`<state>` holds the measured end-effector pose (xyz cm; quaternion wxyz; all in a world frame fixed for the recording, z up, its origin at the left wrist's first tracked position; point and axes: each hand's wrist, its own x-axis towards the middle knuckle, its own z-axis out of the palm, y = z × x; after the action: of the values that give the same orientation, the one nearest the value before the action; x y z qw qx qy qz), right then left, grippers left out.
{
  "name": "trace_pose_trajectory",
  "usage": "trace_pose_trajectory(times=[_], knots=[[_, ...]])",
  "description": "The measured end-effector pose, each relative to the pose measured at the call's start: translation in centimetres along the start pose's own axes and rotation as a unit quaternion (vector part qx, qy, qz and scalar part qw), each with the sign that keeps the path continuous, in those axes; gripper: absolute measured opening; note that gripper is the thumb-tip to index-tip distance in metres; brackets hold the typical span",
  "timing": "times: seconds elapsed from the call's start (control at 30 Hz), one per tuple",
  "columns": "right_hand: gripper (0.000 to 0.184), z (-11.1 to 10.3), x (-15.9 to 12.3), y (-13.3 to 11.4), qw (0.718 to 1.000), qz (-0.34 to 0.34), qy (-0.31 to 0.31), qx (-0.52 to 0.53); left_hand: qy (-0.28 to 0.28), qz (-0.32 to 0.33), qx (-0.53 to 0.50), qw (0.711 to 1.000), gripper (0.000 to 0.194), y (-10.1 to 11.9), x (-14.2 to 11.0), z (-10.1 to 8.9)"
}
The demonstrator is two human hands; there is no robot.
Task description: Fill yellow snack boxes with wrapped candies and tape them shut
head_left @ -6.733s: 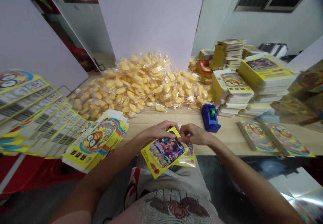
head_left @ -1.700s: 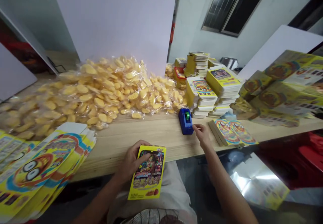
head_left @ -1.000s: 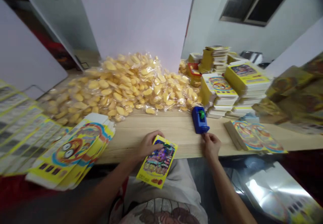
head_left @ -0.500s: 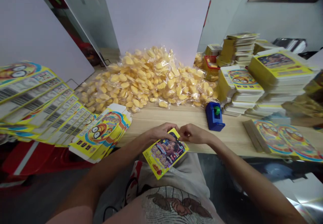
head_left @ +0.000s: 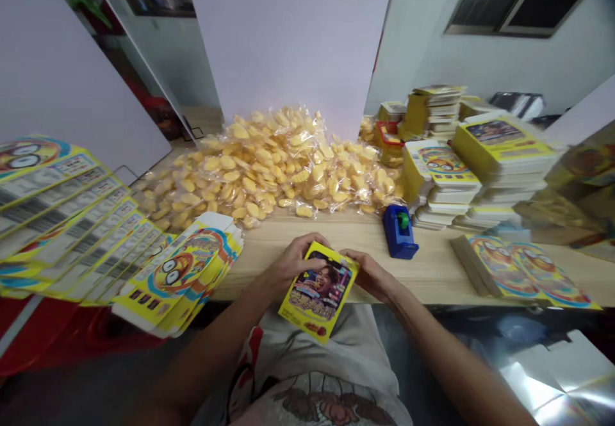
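Well left of a yellow printed carton (head_left: 318, 291), flattened cartons (head_left: 177, 278) lie fanned within easy reach on a wooden bench (head_left: 432, 272), and bagged yellow snacks (head_left: 259, 176) are heaped beyond it. The left hand (head_left: 293, 262) and right hand (head_left: 369, 277) close on opposite edges of the carton, holding it picture side up above the lap. To its right stand a blue tape dispenser (head_left: 398, 232) and stacked cartons (head_left: 442, 176), close at hand.

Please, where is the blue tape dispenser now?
In the head view, the blue tape dispenser stands on the wooden table, beyond the person's right hand, just left of the stacked yellow boxes.
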<state>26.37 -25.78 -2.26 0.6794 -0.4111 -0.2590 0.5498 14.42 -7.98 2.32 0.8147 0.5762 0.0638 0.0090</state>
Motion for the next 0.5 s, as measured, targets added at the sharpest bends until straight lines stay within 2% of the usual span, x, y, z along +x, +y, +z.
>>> trace_pose_trajectory(times=[0.07, 0.13, 0.2, 0.3, 0.37, 0.43, 0.47, 0.5], knots=[[0.078, 0.6, -1.1, 0.3, 0.999, -0.024, -0.002, 0.027, 0.074, 0.043, -0.035, 0.996, 0.038, -0.1, 0.5, 0.2], [0.08, 1.6, -2.2, 1.3, 0.996, 0.003, -0.008, 0.086, 0.124, 0.075, -0.072, 0.987, 0.041, -0.3, 1.2, 1.2], [0.081, 2.5, -2.9, 2.7, 0.986, 0.042, -0.008, 0.159, 0.143, 0.075, -0.084, 0.983, 0.043, -0.5, 2.0, 2.5], [0.089, 2.7, -3.5, 3.7, 0.98, 0.016, 0.02, 0.2, 0.125, 0.045, -0.066, 0.989, 0.049, -0.8, 3.3, 3.9], [0.086, 1.7, -4.9, 2.6, 0.98, -0.042, 0.087, 0.172, 0.113, 0.059, -0.034, 0.991, 0.057, -0.8, 3.9, 3.5], [0.079, -0.5, -7.6, 0.0, 0.966, -0.118, 0.215, 0.077, 0.127, 0.091, 0.044, 0.987, 0.063, -0.6, 3.9, 1.6], [0.075, -2.1, -9.3, -1.8, 0.941, -0.158, 0.299, -0.006, 0.147, 0.104, 0.109, 0.978, 0.064, -0.3, 3.6, 0.3], [0.072, -4.1, -11.1, -3.8, 0.901, -0.187, 0.372, -0.117, 0.175, 0.112, 0.189, 0.96, 0.062, 0.1, 3.0, -1.2]])
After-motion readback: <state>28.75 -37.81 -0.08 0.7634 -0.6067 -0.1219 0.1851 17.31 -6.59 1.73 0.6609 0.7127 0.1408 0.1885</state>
